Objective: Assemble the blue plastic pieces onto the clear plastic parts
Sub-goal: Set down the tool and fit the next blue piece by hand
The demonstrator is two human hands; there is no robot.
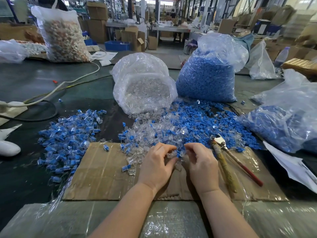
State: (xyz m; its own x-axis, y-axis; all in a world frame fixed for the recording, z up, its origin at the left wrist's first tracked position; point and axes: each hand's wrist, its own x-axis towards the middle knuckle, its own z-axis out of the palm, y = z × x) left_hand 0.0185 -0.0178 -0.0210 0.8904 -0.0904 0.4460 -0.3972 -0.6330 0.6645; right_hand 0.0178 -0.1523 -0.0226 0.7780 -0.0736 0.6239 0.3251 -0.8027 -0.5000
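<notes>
Both hands meet over the far edge of the cardboard [103,177]. Left hand [157,166] has fingers curled around a clear part [171,154]; right hand [201,166] pinches a blue piece [180,154] against it. Loose mixed pieces [180,127] crowd just beyond the fingertips. Pliers [226,160] lie just right of the right hand. Assembled pieces [68,134] are heaped left; bare cardboard stays open near the wrists.
</notes>
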